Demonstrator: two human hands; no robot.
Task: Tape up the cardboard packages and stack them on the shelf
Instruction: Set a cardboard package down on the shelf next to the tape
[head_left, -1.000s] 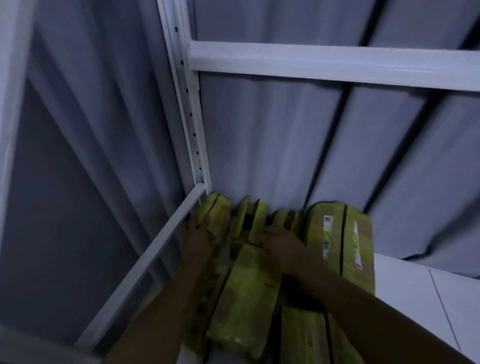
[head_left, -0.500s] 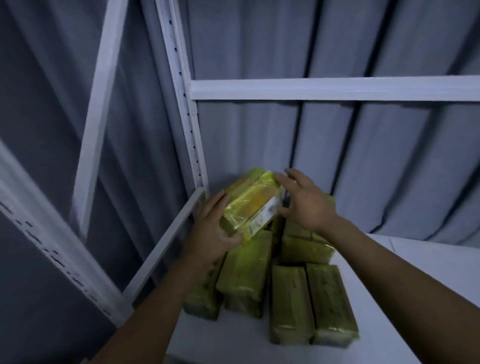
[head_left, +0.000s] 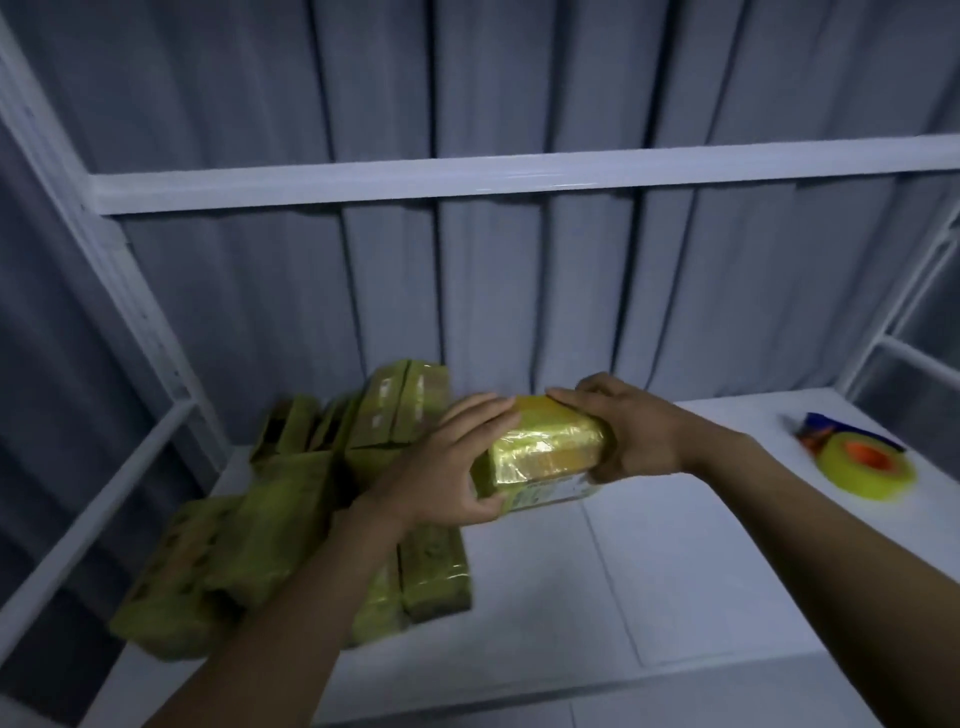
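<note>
Package (head_left: 543, 452) wrapped in glossy yellow tape, gripped at both ends by left hand (head_left: 441, 467) and right hand (head_left: 631, 431)

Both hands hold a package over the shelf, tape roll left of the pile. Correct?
Wrong side: head view shows the tape roll right of the pile, near the right end of the shelf. Left hand and right hand hold the package.

— Where does the view look from?
— The person's head, facing forward and down onto the shelf (head_left: 701, 571).
— How near?
— Close: the left hand (head_left: 441, 467) and right hand (head_left: 639, 436) hold a package (head_left: 545, 452) at mid-frame, the curtain (head_left: 519, 291) just behind the shelf, the wide lens bowing the edges.
</note>
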